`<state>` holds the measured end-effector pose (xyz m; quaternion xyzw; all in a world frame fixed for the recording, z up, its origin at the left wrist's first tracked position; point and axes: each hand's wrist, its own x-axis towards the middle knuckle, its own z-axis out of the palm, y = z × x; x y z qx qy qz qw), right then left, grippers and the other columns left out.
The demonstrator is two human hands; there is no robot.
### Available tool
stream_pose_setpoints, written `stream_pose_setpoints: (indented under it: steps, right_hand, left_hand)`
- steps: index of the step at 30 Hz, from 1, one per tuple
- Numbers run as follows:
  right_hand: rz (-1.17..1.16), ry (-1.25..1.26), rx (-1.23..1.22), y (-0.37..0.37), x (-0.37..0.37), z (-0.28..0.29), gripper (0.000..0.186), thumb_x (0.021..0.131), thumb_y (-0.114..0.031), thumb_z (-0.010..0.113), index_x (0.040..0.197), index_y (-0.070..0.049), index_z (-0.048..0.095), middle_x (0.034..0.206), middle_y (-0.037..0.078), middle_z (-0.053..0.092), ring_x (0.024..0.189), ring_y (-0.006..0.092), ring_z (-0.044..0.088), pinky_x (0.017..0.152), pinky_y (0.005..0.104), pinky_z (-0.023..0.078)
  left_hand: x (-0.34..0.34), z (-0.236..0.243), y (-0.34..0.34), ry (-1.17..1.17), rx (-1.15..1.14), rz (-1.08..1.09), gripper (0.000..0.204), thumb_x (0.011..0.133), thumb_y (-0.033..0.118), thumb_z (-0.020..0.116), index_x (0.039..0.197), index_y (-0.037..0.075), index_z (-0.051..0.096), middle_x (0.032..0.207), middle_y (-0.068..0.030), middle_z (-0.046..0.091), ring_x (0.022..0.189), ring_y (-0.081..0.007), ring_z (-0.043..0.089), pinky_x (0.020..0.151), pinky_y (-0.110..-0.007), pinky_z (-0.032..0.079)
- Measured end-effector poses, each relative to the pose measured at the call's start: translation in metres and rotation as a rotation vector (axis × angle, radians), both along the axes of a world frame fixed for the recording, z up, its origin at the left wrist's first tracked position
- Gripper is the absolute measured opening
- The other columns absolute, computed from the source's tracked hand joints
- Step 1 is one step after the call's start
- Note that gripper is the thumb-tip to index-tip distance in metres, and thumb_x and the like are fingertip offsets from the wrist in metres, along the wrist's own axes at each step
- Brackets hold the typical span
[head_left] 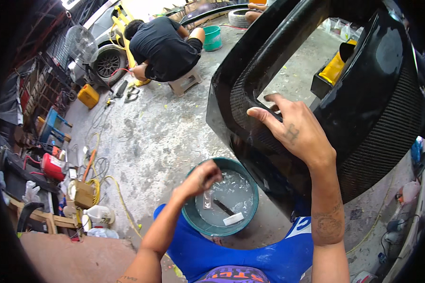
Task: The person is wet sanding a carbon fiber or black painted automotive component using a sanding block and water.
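Note:
My right hand (297,129) lies on a large black carbon-fibre car bumper (375,125). Its fingers curl over the rim of an opening, while the thumb lies along the inner edge. The bumper stands tilted across the right side and hides part of the floor. Above a green bucket (255,203) of cloudy water hovers my left hand (203,179), its fingers curled closed; whatever may be inside them is hidden. In the bucket are a dark strip (224,206), a small white block (233,219) and a pale, thin rectangular piece (207,202).
A person (165,49) in dark clothes sits on a low stool (185,82), near a green pail (212,38) and a car wheel (109,64). Cables, a yellow jerrycan (88,96) and a white jug (99,215) lie left. Behind the bumper is a yellow-and-black box (333,70).

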<state>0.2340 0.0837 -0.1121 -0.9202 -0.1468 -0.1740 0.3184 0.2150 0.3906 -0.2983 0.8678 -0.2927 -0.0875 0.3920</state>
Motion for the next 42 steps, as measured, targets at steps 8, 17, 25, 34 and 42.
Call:
stream_pose_setpoints:
  steps: [8, 17, 25, 34, 42]
  right_hand:
    - [-0.054, -0.219, -0.291, -0.001, -0.004, -0.009, 0.087, 0.096, -0.057, 0.061, 0.165, -0.021, 0.020, 0.101, 0.027, 0.067, 0.086, 0.0460, 0.070, 0.077, 0.0503, 0.058]
    - [-0.090, -0.216, -0.473, -0.001, -0.007, -0.005, 0.077, 0.097, -0.059, 0.055, 0.160, -0.021, 0.035, 0.082, 0.020, 0.065, 0.074, 0.0390, 0.070, 0.068, 0.0469, 0.059]
    - [-0.044, -0.230, -0.491, -0.001, -0.020, -0.005, 0.072, 0.092, -0.061, 0.059, 0.150, -0.019, 0.052, 0.080, 0.016, 0.066, 0.072, 0.0349, 0.070, 0.065, 0.0436, 0.058]
    - [0.019, -0.515, -0.378, -0.008, -0.002, -0.004, 0.052, 0.089, -0.056, 0.069, 0.123, -0.017, 0.072, 0.098, 0.013, 0.070, 0.083, 0.0322, 0.069, 0.074, 0.0423, 0.057]
    - [0.149, -0.835, -0.456, -0.003, -0.014, -0.005, 0.036, 0.084, -0.039, 0.080, 0.108, -0.012, 0.076, 0.101, 0.011, 0.070, 0.083, 0.0293, 0.068, 0.080, 0.0376, 0.055]
  left_hand:
    - [-0.035, -0.111, -0.034, 0.198, -0.035, -0.168, 0.016, 0.091, 0.009, 0.073, 0.100, 0.000, 0.064, 0.101, -0.0168, 0.059, 0.094, -0.0362, 0.064, 0.082, -0.043, 0.053]
    - [-0.022, -0.128, -0.045, 0.086, -0.051, -0.190, 0.015, 0.088, 0.008, 0.072, 0.097, 0.000, 0.063, 0.099, -0.0189, 0.059, 0.095, -0.0408, 0.062, 0.081, -0.048, 0.052]
    - [-0.020, -0.196, -0.027, 0.098, 0.255, 0.007, 0.016, 0.088, 0.010, 0.070, 0.098, -0.002, 0.066, 0.107, -0.0246, 0.065, 0.100, -0.0448, 0.064, 0.087, -0.048, 0.053]
    - [-0.014, -0.238, -0.030, 0.512, 0.959, -0.387, 0.029, 0.079, 0.016, 0.072, 0.103, 0.000, 0.076, 0.111, -0.0225, 0.074, 0.102, -0.0368, 0.072, 0.087, -0.049, 0.057]
    - [0.042, -0.143, -0.014, 0.260, 0.404, -0.107, 0.027, 0.091, 0.017, 0.065, 0.112, 0.002, 0.072, 0.110, -0.0251, 0.071, 0.107, -0.0392, 0.070, 0.090, -0.048, 0.055]
